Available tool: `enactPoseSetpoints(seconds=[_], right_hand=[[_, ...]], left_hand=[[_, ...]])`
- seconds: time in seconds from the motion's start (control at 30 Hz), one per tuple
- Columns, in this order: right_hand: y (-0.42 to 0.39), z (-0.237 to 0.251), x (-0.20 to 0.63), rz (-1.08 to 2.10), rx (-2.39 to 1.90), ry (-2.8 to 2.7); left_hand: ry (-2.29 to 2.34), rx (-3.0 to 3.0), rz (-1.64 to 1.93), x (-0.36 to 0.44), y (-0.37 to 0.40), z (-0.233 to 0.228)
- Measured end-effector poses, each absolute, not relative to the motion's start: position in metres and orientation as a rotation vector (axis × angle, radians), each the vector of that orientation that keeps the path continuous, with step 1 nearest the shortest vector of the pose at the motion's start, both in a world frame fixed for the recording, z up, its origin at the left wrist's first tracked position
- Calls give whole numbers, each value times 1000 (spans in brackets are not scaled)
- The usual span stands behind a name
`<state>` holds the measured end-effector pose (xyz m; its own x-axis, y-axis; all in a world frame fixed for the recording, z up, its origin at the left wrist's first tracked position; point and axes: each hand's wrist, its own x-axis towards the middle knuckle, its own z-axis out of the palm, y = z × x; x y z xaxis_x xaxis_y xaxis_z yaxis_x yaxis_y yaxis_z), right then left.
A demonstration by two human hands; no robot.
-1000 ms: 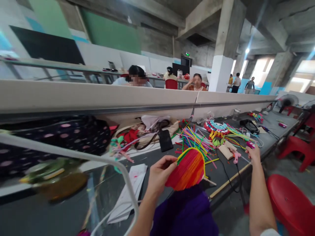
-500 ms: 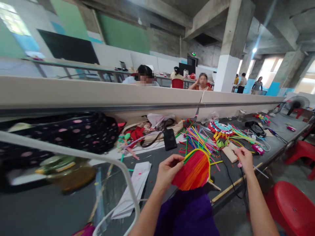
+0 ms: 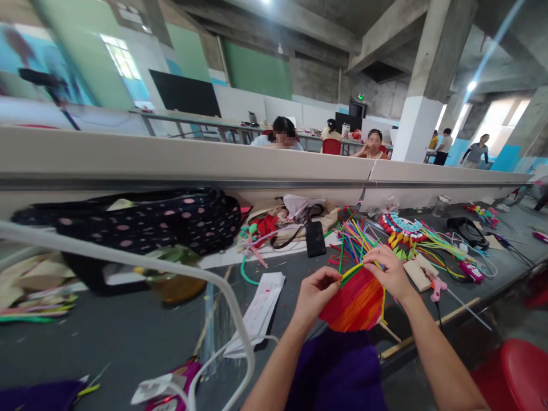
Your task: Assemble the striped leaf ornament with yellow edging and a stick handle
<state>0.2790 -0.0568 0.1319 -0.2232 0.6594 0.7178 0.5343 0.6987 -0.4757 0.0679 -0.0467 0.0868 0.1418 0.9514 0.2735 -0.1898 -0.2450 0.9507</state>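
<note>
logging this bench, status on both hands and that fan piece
Left hand pinching the striped fan piece at its left edge. Right hand on its top rim. Loose colored sticks lie just behind.

Both my forearms reach up from the bottom of the view and draw together ahead of me, bare to the elbow. My left hand (image 3: pixel 314 292) sits a little lower and nearer, wrist straight, its back turned toward me, the fingers curled in and the thumb pressed against the fingertips in a tight pinch at its right side. My right hand (image 3: pixel 389 272) comes in from the right at a slant, wrist bent slightly down, palm facing down, fingers bent and bunched with their tips pointing left toward my other hand. The two hands are close together, almost touching.
</note>
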Motion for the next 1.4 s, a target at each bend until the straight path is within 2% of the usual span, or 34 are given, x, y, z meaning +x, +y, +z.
enactPoseSetpoints(seconds=[0.43, 1.4], right_hand=[[-53, 157, 275, 204, -914, -2142], [-59, 170, 264, 239, -894, -2328]], left_hand=[[735, 1365, 1315, 68, -48, 84], [682, 1549, 1395, 68, -52, 88]])
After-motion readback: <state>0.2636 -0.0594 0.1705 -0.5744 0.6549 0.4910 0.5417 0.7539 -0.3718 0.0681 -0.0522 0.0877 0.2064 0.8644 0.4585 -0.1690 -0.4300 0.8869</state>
